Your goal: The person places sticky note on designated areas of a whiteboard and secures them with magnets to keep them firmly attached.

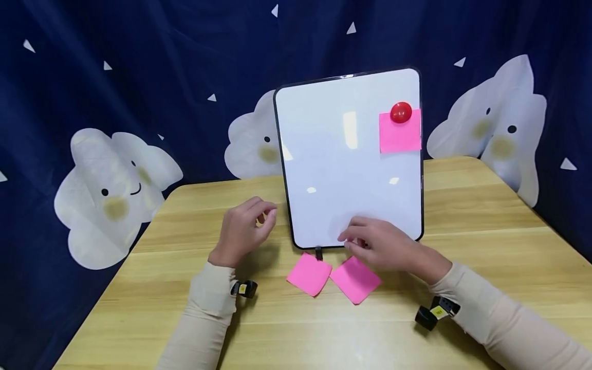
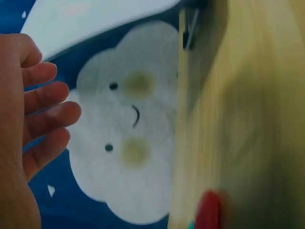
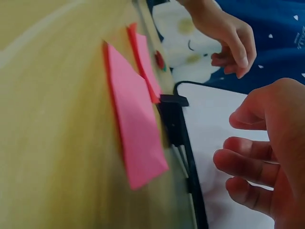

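Left hand [image 1: 242, 228] and right hand [image 1: 381, 244] curl loosely, empty; a bump against the upright board [image 1: 328, 164] (the right is near) might topple it.

Whiteboard [image 1: 349, 169], one: it is showing glossy white inside a black edge. Upper note [image 1: 393, 141], at the board's two o'clock: it is showing hot pink, with a red dome [image 1: 401, 112] on it. Loose notes [image 1: 309, 274], two, at six and seven o'clock from the board: I am seeing the same pink. Tabletop [image 1: 152, 303]: it is displaying honey-yellow wood grain. Curtain [image 1: 185, 36]: it is displaying navy blue, scattered with white triangles [image 1: 351, 29]. Clouds [image 1: 102, 169], at nine and three o'clock: they are showing white, with black eyes and mustard cheeks. Sleeves [image 1: 205, 303]: both are showing beige. Wrist straps [image 1: 426, 318]: they are bearing yellow labels [image 1: 439, 312] on black.
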A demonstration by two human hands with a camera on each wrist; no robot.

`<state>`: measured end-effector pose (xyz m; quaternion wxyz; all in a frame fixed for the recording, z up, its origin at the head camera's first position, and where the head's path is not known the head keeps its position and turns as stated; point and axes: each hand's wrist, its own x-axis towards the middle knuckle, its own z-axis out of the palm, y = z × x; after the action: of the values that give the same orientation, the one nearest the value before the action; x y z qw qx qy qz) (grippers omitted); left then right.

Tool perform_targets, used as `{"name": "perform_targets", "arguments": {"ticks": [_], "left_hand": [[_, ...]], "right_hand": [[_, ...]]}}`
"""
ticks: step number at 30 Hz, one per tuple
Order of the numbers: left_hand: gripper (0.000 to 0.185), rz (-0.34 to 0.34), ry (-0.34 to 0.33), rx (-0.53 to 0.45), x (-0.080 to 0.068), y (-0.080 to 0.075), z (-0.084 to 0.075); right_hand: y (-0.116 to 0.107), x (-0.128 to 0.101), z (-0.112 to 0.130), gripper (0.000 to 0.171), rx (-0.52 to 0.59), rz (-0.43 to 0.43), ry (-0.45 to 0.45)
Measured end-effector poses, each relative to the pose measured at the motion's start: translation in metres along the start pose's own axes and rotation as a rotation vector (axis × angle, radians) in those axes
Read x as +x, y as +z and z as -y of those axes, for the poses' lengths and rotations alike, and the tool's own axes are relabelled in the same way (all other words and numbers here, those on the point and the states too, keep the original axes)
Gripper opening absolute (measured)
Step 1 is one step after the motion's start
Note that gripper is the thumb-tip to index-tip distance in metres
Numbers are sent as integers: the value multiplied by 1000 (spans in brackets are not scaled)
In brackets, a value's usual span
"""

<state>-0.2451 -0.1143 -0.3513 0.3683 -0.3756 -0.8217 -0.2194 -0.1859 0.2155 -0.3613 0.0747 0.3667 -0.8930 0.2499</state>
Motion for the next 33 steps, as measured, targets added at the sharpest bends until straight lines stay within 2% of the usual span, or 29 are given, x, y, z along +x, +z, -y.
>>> {"name": "perform_targets", "arguments": {"ticks": [2,5,11,15,21,33], "left_hand": [[16,23,-43,10,-5,-3,7],[15,82,-148,12,-11,-5,18],[19,262,-398,-5,-22,-12,35],[19,358,-492,15,-31,-15,43],[19,418,-556,36,-43,-18,53],[24,471,-610,32,-55,-28,65]], "right_hand": [[3,-1,1,16,-10,20,-15],[5,-2,2,16,-20,52,-46],[6,-1,6,16,-87,102,-112],[8,-1,7,15,-110,130,-112],[12,-4,5,16,-125,160,-78],[10,-7,9,15,-152,225,-49]]}}
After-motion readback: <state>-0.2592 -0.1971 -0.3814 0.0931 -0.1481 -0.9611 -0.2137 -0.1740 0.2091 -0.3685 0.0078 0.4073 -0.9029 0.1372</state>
